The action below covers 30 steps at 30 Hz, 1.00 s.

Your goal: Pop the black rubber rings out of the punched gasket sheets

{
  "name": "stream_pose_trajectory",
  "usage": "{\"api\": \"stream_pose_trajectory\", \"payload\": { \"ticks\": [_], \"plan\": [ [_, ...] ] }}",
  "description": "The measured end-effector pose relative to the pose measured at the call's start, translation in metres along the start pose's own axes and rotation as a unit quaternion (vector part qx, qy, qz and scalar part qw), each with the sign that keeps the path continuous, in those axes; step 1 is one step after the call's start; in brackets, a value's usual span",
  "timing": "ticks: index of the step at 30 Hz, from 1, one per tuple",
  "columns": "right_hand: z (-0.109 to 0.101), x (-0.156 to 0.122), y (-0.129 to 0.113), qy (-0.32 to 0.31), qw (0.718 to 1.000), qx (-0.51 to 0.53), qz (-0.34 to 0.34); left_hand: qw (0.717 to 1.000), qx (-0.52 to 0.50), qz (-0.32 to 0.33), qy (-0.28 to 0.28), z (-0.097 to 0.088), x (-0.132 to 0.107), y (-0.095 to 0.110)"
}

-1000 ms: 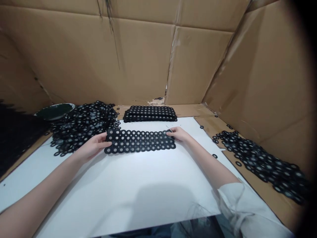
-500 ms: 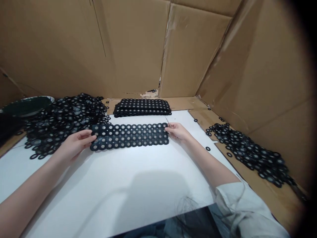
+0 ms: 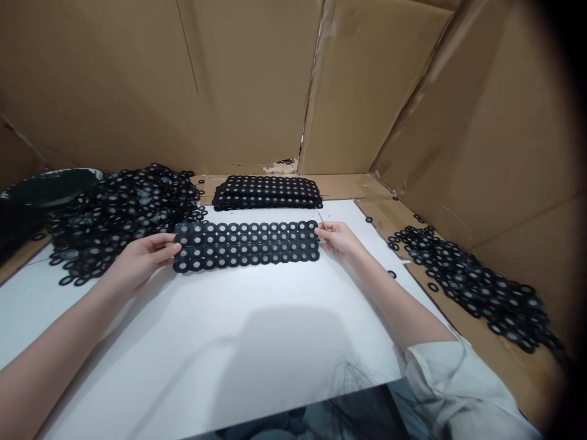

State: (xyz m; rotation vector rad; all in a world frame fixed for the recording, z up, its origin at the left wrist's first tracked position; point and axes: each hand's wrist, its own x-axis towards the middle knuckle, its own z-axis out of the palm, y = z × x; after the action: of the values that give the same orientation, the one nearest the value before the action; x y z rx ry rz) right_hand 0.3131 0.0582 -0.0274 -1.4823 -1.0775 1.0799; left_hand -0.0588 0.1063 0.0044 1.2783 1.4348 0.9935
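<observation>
Head view: your left hand (image 3: pixel 137 260) and right hand (image 3: pixel 338 237) pinch the ends of the ring strip (image 3: pixel 246 245) at frame centre (flat on white board (image 3: pixel 257 342)); uneven pulling could tear its thin links.

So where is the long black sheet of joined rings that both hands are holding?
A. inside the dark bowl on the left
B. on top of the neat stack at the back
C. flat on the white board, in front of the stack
C: the long black sheet of joined rings lies on the white board, with the left hand and right hand at its ends, and the neat stack of black sheets sits apart behind it.
</observation>
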Motion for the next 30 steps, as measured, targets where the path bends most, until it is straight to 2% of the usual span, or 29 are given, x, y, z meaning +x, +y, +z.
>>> {"api": "stream_pose_trajectory", "payload": {
  "ticks": [2, 4, 17, 30],
  "plan": [
    [0.0, -0.0003, 0.0004, 0.008, 1.0, -0.008, -0.009, 0.999, -0.021, -0.009, -0.041, -0.0026, 0.0016, -0.0022],
    [0.0005, -0.0011, -0.0002, 0.013, 1.0, -0.014, -0.013, 0.998, -0.024, -0.012, -0.058, -0.0049, 0.0029, -0.0044],
    [-0.0013, -0.0006, 0.0009, 0.037, 0.997, -0.045, -0.059, 0.998, -0.014, -0.039, -0.045, -0.0033, -0.0018, -0.0016],
    [-0.0018, -0.0004, 0.0019, 0.059, 0.991, -0.086, -0.081, 0.997, -0.011, -0.022, -0.067, -0.0015, -0.0042, -0.0019]
  ]
}}
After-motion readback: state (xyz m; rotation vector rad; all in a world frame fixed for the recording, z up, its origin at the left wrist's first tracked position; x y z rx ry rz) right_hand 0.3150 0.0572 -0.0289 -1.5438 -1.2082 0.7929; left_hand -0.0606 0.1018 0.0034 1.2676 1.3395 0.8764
